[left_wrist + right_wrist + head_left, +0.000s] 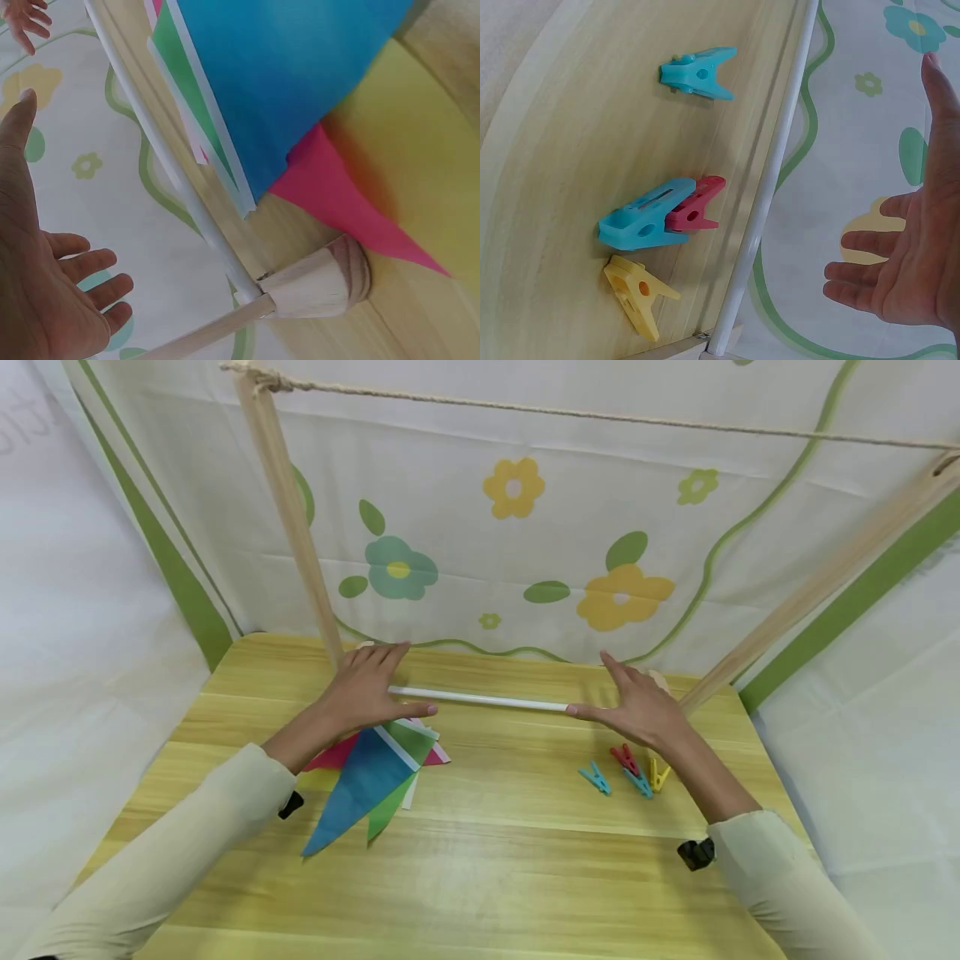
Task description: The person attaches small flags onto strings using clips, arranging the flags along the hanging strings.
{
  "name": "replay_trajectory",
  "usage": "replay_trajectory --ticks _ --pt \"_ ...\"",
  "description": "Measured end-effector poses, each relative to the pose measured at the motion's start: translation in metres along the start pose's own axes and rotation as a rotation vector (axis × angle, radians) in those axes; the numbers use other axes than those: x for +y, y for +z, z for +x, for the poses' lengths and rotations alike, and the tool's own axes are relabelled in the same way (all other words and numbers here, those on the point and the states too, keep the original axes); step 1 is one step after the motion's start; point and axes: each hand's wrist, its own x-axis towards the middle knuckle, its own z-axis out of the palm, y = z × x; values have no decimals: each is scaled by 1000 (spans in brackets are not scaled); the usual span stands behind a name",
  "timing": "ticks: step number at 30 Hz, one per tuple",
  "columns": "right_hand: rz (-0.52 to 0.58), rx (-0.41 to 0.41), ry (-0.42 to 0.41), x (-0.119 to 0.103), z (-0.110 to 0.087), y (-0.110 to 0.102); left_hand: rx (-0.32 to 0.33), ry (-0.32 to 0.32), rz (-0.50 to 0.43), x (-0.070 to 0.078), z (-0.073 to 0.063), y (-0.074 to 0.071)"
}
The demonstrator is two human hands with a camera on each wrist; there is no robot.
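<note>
In the head view my left hand (367, 685) is held over the left end of a white rod (480, 698), fingers spread and thumb out. My right hand (637, 706) hovers at the rod's right end in the same way. Both wrist views show the palms apart from the rod, with nothing held. Triangular pennants in blue (367, 789), green, yellow and pink lie fanned and overlapping below my left hand. Several clothespins sit below my right hand: two blue ones, a red one (696, 206) and a yellow one (637, 292).
Two wooden posts (288, 510) rise at the table's back corners, with a twine (525, 413) strung between their tops. The white rod joins them low down. A flower-printed cloth (465, 527) hangs behind the wooden table (480, 877), and pale cloth flanks both sides.
</note>
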Motion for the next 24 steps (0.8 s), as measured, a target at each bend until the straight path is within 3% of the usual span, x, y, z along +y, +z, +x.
replay_trajectory --ticks 12,24 --pt "23 -32 -22 3 -9 12 -42 -8 23 -5 -13 9" --pt "9 -75 -37 2 -19 25 -39 10 40 -12 -26 17"
